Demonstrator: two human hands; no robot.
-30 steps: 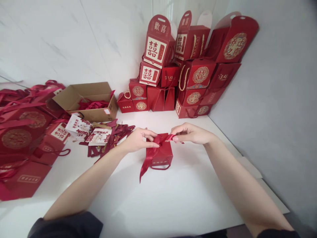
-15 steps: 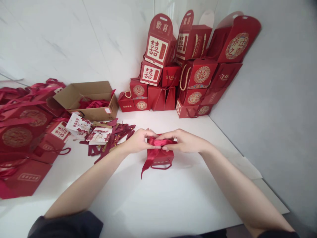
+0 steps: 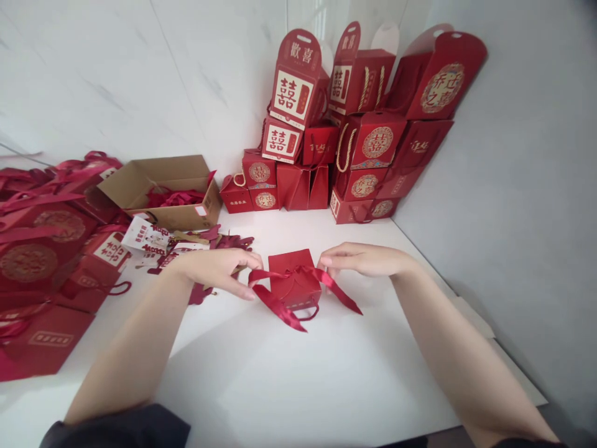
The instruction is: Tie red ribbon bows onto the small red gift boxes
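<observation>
A small red gift box [image 3: 290, 287] stands on the white table in front of me, its thin cord handle hanging at the near side. A shiny red ribbon [image 3: 280, 308] is tied across the box's top, with a knot at the middle and two loose tails. On the left side, my left hand [image 3: 224, 270] pinches the ribbon between thumb and fingers. My right hand [image 3: 361, 258] grips the ribbon on the other side, its fingertips partly hidden. Both hands are off the box itself, pulling the ribbon outward.
Behind my left hand lie dark red tags [image 3: 224, 242] and white printed cards [image 3: 144, 239]. An open cardboard box [image 3: 186, 214] holds red ribbon. Stacked red gift boxes [image 3: 364, 140] stand at the back right, and ribboned red boxes [image 3: 56, 317] at the left.
My hands were close together over the knot; they have moved apart to the left and right, drawing the ribbon out. The box's top and the knot now show.
</observation>
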